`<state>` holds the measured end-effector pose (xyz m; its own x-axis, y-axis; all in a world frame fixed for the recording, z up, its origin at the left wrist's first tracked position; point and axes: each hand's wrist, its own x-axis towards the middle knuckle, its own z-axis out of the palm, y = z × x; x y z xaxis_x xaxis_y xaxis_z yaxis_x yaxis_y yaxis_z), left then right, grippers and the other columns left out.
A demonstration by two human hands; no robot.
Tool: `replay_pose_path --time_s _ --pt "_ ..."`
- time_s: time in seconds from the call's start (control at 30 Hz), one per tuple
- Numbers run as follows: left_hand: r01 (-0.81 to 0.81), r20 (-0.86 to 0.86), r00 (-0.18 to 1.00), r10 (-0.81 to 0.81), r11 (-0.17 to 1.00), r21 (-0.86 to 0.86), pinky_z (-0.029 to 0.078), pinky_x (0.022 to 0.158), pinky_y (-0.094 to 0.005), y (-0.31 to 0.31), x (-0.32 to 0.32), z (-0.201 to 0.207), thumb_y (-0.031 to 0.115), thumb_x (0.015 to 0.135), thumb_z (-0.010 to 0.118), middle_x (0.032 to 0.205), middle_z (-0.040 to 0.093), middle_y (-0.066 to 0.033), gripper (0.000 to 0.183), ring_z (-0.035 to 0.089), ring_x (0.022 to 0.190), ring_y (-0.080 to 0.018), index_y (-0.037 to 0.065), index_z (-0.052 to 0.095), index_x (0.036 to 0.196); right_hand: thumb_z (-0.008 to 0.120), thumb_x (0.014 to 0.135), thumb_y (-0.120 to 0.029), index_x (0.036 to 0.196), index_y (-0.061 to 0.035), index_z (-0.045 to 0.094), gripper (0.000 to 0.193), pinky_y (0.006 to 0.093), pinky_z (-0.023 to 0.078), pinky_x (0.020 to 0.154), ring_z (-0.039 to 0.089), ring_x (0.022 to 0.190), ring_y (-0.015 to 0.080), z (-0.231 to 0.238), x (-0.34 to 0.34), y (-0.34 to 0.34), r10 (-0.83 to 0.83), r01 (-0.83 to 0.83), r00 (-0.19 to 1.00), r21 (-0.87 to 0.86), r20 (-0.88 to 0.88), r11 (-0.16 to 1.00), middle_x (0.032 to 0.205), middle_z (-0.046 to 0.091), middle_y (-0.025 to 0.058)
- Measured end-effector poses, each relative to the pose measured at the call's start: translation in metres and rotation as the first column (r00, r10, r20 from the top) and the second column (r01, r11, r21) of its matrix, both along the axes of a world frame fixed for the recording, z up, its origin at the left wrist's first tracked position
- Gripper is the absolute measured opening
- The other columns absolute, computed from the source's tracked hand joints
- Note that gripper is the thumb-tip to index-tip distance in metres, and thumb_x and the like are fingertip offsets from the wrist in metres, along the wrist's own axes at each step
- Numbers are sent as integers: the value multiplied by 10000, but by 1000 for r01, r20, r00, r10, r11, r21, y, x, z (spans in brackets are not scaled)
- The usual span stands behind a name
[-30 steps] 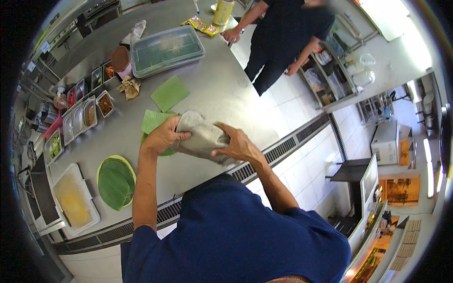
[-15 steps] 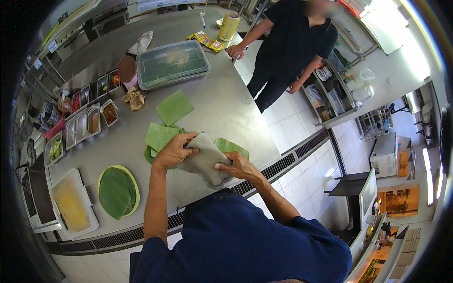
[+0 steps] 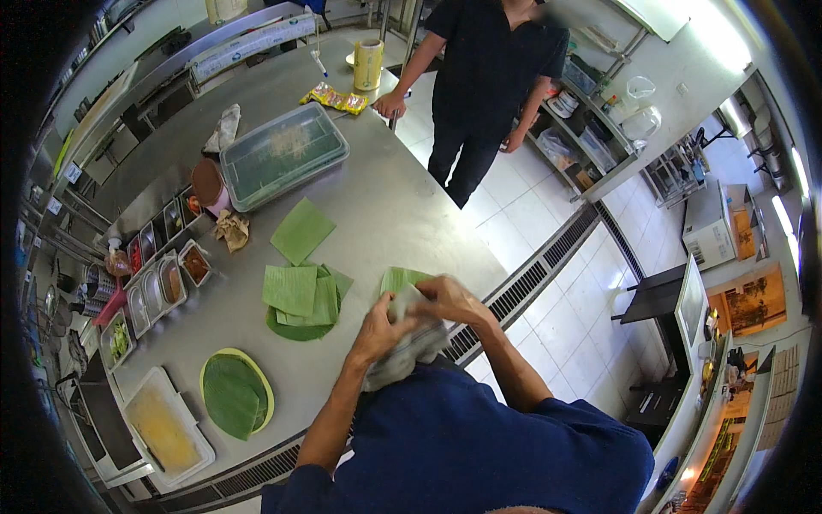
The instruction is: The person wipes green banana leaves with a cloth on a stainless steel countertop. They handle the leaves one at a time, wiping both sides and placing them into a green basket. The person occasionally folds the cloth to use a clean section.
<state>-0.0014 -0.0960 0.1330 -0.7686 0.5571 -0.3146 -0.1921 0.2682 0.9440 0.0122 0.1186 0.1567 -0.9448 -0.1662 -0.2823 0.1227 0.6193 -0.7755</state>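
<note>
A crumpled grey cloth [image 3: 401, 355] is bunched close to my body at the counter's near edge. My left hand [image 3: 375, 332] grips its left side, thumb raised. My right hand [image 3: 452, 301] is closed on its upper part, slightly blurred, with the fingers near those of the left. Just beyond the hands lies a cut piece of banana leaf [image 3: 399, 278], partly hidden by them. To the left is a loose stack of cut banana leaves [image 3: 291, 291], and a single leaf square [image 3: 302, 231] lies beyond it.
A yellow-green plate [image 3: 270, 411] with leaves and a white tray [image 3: 205, 454] stand at left. Metal food containers [image 3: 195, 263], crumpled brown paper [image 3: 232, 230] and a lidded plastic tub [image 3: 287, 154] line the far side. Across the counter's corner stands a person [image 3: 488, 86], hand on the edge.
The cloth has come off the counter toward my body and is now bunched instead of spread. My hands moved closer together, uncovering the leaf stack. The view has shifted.
</note>
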Motion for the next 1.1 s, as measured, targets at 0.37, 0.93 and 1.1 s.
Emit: replay_pose_path --time_s 0.37,0.93,1.1 --pt "-670 537 634 557 742 21 555 852 -334 43 25 -36 254 922 691 1125 667 -52 493 663 997 -233 65 542 1352 653 987 -321 1425 -34 454 560 422 547 935 629 1111 246 -82 66 -43 -272 673 735 -719 622 175 1260 618 144" --pt "-138 -724 582 -370 833 -536 144 1091 -791 12 76 -196 405 941 605 1461 471 -187 458 375 1419 -385 172 620 1335 740 804 -194 1251 -187 621 462 438 536 836 630 1020 306 -147 8 -32 68 122 883 369 -464 921 1113 654 93" --pt "-101 -665 590 -458 775 -624 111 1072 -824 6 76 -203 427 972 543 1498 438 -157 512 335 1450 -354 242 519 1448 678 768 -149 1237 -218 619 478 449 547 777 600 1008 316 -197 -28 -37 259 3 836 476 -484 879 1110 583 84"
